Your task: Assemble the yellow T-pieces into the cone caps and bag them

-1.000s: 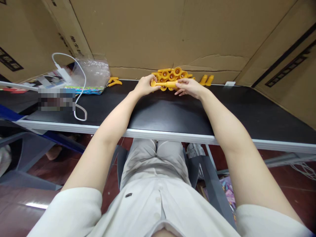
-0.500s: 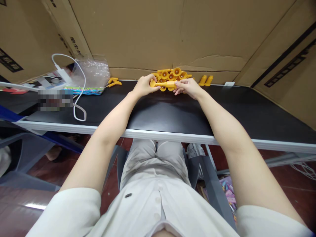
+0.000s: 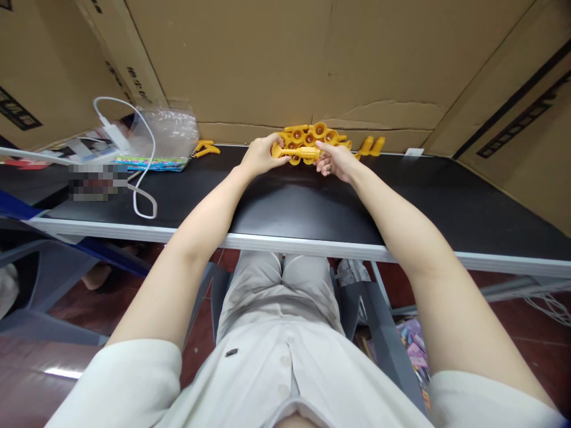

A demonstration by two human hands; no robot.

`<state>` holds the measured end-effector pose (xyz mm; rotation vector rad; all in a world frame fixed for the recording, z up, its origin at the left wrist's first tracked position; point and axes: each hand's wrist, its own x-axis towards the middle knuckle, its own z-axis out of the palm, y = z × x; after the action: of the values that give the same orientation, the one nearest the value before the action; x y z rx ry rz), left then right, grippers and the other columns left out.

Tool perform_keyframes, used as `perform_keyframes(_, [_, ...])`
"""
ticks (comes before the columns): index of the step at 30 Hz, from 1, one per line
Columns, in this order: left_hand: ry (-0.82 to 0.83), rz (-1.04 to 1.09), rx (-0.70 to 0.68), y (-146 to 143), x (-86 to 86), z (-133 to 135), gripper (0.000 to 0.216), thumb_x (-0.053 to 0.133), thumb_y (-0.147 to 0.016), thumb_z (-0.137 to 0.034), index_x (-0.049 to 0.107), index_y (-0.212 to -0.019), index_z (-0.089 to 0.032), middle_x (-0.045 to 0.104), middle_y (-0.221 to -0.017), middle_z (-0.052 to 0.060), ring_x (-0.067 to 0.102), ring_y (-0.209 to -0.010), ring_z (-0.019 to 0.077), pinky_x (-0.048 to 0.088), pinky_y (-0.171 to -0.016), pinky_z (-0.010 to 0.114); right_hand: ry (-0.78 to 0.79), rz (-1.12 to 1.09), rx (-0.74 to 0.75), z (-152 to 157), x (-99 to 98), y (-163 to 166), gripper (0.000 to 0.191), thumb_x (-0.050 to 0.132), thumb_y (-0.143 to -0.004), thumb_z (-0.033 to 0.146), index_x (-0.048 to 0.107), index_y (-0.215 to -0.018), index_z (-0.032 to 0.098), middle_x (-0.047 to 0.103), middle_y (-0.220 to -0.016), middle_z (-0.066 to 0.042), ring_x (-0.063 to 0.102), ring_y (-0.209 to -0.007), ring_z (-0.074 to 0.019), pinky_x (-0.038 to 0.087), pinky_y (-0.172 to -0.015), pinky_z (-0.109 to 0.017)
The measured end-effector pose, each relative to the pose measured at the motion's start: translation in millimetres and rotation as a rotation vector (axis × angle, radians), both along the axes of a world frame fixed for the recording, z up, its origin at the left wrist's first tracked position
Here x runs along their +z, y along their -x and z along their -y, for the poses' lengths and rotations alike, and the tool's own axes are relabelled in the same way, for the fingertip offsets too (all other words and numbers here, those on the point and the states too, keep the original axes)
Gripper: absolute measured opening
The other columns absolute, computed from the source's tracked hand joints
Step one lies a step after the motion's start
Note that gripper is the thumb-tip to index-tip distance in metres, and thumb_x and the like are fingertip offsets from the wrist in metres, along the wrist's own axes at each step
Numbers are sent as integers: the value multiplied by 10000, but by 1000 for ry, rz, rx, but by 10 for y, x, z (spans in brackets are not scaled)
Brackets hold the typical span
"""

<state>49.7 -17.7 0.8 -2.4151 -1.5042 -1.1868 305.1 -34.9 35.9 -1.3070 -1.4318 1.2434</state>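
A yellow plastic piece (image 3: 300, 153) with a flared cup-like end and a thicker handle lies sideways between my hands. My left hand (image 3: 261, 156) pinches it at the flared end, thumb below and fingers above. On the handle end, the thumb and fingers of my right hand (image 3: 338, 160) are closed, with the other fingers curled underneath. Directly behind my hands is a pile of similar yellow pieces (image 3: 309, 139), several with round open cups facing me. Two short yellow handle-like cylinders (image 3: 372, 146) stand to the right of the pile.
Yellow-handled pliers (image 3: 206, 148) lie left on the black table (image 3: 303, 208). Further left are a clear plastic bag (image 3: 172, 131), colourful packets (image 3: 156, 163) and a looping white cable (image 3: 154, 142). A small white block (image 3: 414, 152) sits at right. Cardboard (image 3: 267, 59) walls the back and sides.
My right hand has turned and shifted slightly, its thumb now higher on the handle end and the fingers more curled. My left hand and the yellow piece have hardly moved.
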Motion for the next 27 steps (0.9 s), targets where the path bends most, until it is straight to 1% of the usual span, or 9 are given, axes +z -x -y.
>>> perform_keyframes(4, [1, 16, -10, -4, 1, -1, 332, 894, -840, -316, 747, -1119, -214, 767, -939, 37, 666, -843, 233, 517, -856, 362, 50, 8, 4, -31, 11, 30, 518, 715, -1103, 695, 702, -915, 212, 617, -544, -30, 511, -402, -138, 354, -365, -221])
perform_keyframes(8, [16, 37, -24, 5, -20, -32, 330, 897, -833, -322, 742, -1110, -234, 741, -885, 16, 649, -808, 226, 519, -836, 361, 69, 42, 79, -17, 53, -28, 577, 677, -1093, 775, 708, -973, 212, 660, -582, -29, 508, -382, -134, 369, -361, -225])
perform_keyframes(10, [24, 47, -31, 11, -27, -43, 337, 904, -827, -323, 738, -1107, -237, 740, -886, 13, 653, -816, 226, 523, -843, 362, 59, 43, 132, 29, 89, -73, 497, 709, -1116, 693, 701, -1011, 207, 731, -669, -38, 553, -408, -123, 417, -387, -208])
perform_keyframes(13, [48, 45, -24, 12, -23, -38, 344, 911, -830, -324, 738, -1112, -228, 748, -915, 26, 675, -845, 236, 533, -874, 376, 1, 20, 177, 97, 125, -128, 242, 814, -1114, 381, 695, -1027, 190, 801, -802, -45, 650, -496, -108, 503, -468, -181])
perform_keyframes(15, [63, 38, -15, 7, -15, -24, 342, 905, -842, -326, 741, -1125, -225, 753, -935, 34, 692, -871, 249, 541, -898, 389, -43, 12, 181, 111, 123, -144, 156, 820, -1093, 239, 704, -1005, 182, 806, -815, -43, 660, -519, -98, 525, -499, -177])
perform_keyframes(16, [68, 34, -13, 3, -11, -16, 341, 902, -846, -327, 744, -1132, -227, 756, -941, 37, 699, -884, 255, 545, -906, 394, -59, 12, 178, 108, 114, -146, 150, 819, -1087, 220, 710, -992, 183, 802, -807, -43, 652, -515, -98, 529, -500, -183])
perform_keyframes(21, [70, 47, -34, -11, -1, 9, 366, 911, -843, -342, 754, -1157, -242, 762, -918, 37, 709, -922, 272, 572, -930, 407, -83, -7, 112, 60, 55, -115, 298, 939, -1010, 349, 692, -931, 203, 769, -735, -47, 623, -468, -124, 550, -485, -243])
perform_keyframes(24, [70, 57, -46, -19, 9, 27, 378, 911, -841, -349, 759, -1170, -242, 775, -934, 45, 714, -950, 282, 581, -951, 413, -71, -38, 101, 56, 42, -93, 379, 980, -974, 389, 660, -892, 204, 747, -696, -42, 609, -444, -113, 527, -455, -222])
perform_keyframes(27, [68, 43, -24, -34, 28, 53, 367, 900, -840, -324, 766, -1169, -233, 795, -978, 60, 722, -985, 295, 581, -971, 415, -65, -66, 111, 49, 30, -86, 379, 974, -976, 416, 681, -888, 193, 748, -690, -49, 599, -439, -111, 503, -425, -211])
